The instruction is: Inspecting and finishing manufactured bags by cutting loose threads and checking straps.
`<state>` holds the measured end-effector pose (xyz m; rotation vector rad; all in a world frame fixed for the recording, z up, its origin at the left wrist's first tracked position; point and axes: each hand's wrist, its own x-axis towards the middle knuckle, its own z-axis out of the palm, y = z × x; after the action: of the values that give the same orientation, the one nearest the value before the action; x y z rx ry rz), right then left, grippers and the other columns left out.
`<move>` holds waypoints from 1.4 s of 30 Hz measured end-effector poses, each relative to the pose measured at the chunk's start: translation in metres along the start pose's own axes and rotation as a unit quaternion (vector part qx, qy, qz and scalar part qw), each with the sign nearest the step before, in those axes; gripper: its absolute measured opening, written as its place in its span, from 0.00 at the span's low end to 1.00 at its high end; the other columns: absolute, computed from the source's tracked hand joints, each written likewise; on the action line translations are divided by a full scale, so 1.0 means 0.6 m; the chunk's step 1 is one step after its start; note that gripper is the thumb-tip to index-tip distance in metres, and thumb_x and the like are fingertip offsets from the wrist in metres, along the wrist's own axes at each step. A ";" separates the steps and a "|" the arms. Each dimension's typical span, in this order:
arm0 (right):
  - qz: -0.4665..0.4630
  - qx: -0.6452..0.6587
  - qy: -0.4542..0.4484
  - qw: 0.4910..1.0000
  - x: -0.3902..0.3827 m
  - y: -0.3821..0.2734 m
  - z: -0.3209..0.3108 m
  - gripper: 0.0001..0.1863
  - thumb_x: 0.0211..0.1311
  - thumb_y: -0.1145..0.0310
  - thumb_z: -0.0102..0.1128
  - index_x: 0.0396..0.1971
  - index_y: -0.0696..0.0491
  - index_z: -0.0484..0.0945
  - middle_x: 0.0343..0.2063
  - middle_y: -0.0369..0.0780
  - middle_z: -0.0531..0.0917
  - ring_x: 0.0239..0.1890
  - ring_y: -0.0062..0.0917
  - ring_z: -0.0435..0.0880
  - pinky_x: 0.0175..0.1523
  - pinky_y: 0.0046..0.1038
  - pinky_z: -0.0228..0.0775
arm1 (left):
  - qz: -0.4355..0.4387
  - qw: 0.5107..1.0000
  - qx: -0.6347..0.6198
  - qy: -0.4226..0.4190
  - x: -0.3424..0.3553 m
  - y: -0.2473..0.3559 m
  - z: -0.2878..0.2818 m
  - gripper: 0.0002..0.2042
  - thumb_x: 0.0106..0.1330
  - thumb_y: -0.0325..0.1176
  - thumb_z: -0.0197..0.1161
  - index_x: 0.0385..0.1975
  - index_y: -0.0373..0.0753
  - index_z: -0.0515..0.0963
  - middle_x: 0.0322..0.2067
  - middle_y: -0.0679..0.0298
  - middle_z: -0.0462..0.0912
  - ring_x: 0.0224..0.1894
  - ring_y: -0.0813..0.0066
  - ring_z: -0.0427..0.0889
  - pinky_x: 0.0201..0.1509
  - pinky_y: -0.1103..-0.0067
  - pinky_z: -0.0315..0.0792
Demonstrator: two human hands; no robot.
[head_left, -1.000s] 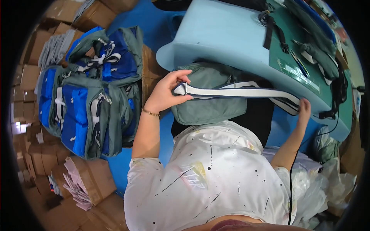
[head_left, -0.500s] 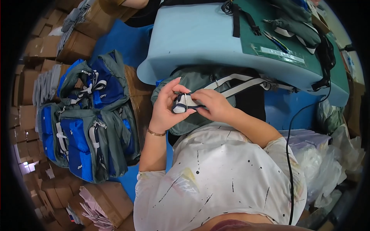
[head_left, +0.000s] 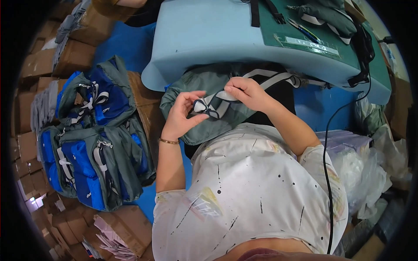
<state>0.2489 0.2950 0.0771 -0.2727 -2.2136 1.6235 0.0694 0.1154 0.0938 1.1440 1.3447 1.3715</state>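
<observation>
My left hand (head_left: 180, 115) pinches a folded end of a white webbing strap (head_left: 222, 108) with dark navy edges, its thumb and fingers closed around the bunched part. A short length of the strap loops across to my right hand (head_left: 249, 93), whose thumb and fingers grip it higher up and to the right. Whether a buckle sits inside the folds I cannot make out. Under both hands a grey-green fabric bag (head_left: 191, 85) lies over my lap, with another pale strap (head_left: 276, 79) running off it to the right.
A table with a light blue cover (head_left: 196, 41) stands ahead; scissors-like snips (head_left: 305, 31) and a black buckle strap (head_left: 272, 11) lie on its green mat. Blue and grey bags (head_left: 82, 161) pile up at left beside cardboard boxes (head_left: 122, 230). A black cable (head_left: 326, 174) hangs at right, near plastic bags (head_left: 352, 174).
My right hand has moved up and away from my left, drawing the strap out between them. My left hand still holds the folded end. The whole view has shifted slightly.
</observation>
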 end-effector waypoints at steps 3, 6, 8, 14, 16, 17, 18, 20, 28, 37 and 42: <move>0.046 0.025 0.048 0.997 -0.003 0.005 0.009 0.11 0.65 0.64 0.53 0.31 0.58 0.76 0.22 0.38 0.75 0.26 0.24 0.72 0.33 0.24 0.65 | 0.010 0.998 -0.067 0.013 0.006 -0.006 -0.006 0.21 0.53 0.16 0.64 0.46 0.36 0.66 0.52 0.58 0.69 0.49 0.78 0.72 0.56 0.79 0.67; 0.099 0.049 0.060 0.992 -0.006 0.026 0.017 0.12 0.65 0.63 0.53 0.32 0.58 0.76 0.21 0.39 0.76 0.25 0.24 0.72 0.33 0.26 0.65 | 0.016 0.996 -0.077 0.048 0.008 -0.016 -0.006 0.16 0.57 0.15 0.60 0.44 0.34 0.70 0.48 0.63 0.69 0.45 0.79 0.74 0.50 0.82 0.70; 0.098 -0.029 0.024 0.994 -0.008 0.039 0.022 0.12 0.64 0.61 0.54 0.35 0.56 0.77 0.23 0.41 0.79 0.25 0.28 0.76 0.33 0.27 0.67 | 0.030 0.993 -0.065 0.095 0.012 -0.022 -0.004 0.11 0.59 0.16 0.58 0.40 0.32 0.73 0.42 0.67 0.70 0.40 0.82 0.74 0.41 0.86 0.71; 0.066 -0.084 -0.075 0.991 -0.014 0.017 0.039 0.16 0.60 0.59 0.58 0.46 0.48 0.76 0.27 0.42 0.82 0.29 0.34 0.81 0.34 0.29 0.71 | -0.092 0.972 -0.088 0.195 0.024 -0.023 0.006 0.11 0.59 0.19 0.60 0.42 0.33 0.74 0.36 0.71 0.73 0.38 0.85 0.73 0.41 0.88 0.68; 0.013 -0.093 -0.051 0.994 -0.013 0.009 0.043 0.15 0.57 0.65 0.60 0.46 0.43 0.79 0.24 0.38 0.82 0.24 0.31 0.81 0.30 0.28 0.71 | -0.095 0.975 -0.095 0.180 0.022 -0.014 0.009 0.11 0.58 0.19 0.60 0.41 0.33 0.73 0.37 0.70 0.72 0.38 0.85 0.73 0.42 0.87 0.68; 0.015 -0.092 -0.049 0.994 -0.013 0.007 0.045 0.15 0.57 0.65 0.60 0.46 0.43 0.79 0.24 0.38 0.82 0.24 0.31 0.81 0.30 0.28 0.71 | -0.095 0.976 -0.102 0.166 0.020 -0.012 0.011 0.11 0.58 0.19 0.61 0.40 0.33 0.73 0.39 0.69 0.72 0.39 0.84 0.73 0.43 0.87 0.68; -0.045 -0.114 -0.003 0.992 -0.013 0.004 0.048 0.13 0.56 0.67 0.60 0.43 0.43 0.80 0.24 0.37 0.82 0.23 0.30 0.80 0.28 0.27 0.70 | -0.097 0.976 -0.101 0.165 0.017 -0.013 0.011 0.11 0.58 0.19 0.61 0.40 0.33 0.73 0.39 0.69 0.72 0.39 0.84 0.73 0.43 0.87 0.68; -0.104 -0.134 0.046 0.985 -0.014 0.000 0.048 0.12 0.55 0.69 0.60 0.41 0.43 0.81 0.23 0.36 0.82 0.22 0.28 0.80 0.26 0.26 0.70 | -0.011 0.986 -0.071 0.153 0.012 -0.015 0.013 0.11 0.55 0.18 0.62 0.37 0.33 0.73 0.41 0.67 0.69 0.41 0.80 0.73 0.45 0.85 0.68; -0.152 -0.111 0.122 0.974 -0.015 -0.004 0.047 0.13 0.53 0.72 0.62 0.39 0.45 0.82 0.21 0.36 0.81 0.20 0.26 0.79 0.23 0.23 0.68 | 0.137 0.980 0.118 0.087 -0.005 0.005 0.015 0.12 0.51 0.15 0.60 0.33 0.34 0.69 0.41 0.60 0.68 0.45 0.70 0.74 0.49 0.79 0.69; -0.101 -0.060 -0.007 0.993 -0.035 -0.034 0.072 0.13 0.56 0.72 0.61 0.43 0.48 0.81 0.29 0.40 0.84 0.26 0.31 0.83 0.30 0.26 0.73 | 0.165 0.845 0.391 0.325 -0.011 0.002 0.030 0.10 0.54 0.16 0.58 0.33 0.34 0.68 0.36 0.60 0.70 0.34 0.72 0.75 0.33 0.81 0.72; -0.058 -0.051 0.011 0.997 -0.030 -0.036 0.058 0.12 0.57 0.68 0.60 0.42 0.45 0.80 0.23 0.37 0.82 0.22 0.28 0.80 0.27 0.25 0.70 | 0.144 0.910 0.260 0.290 0.003 0.018 0.030 0.10 0.52 0.16 0.59 0.30 0.35 0.68 0.34 0.61 0.69 0.35 0.70 0.75 0.39 0.81 0.71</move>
<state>0.2525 0.2512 0.0850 -0.1835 -2.2544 1.4436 0.0866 0.1203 0.1044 1.3778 2.1294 1.7068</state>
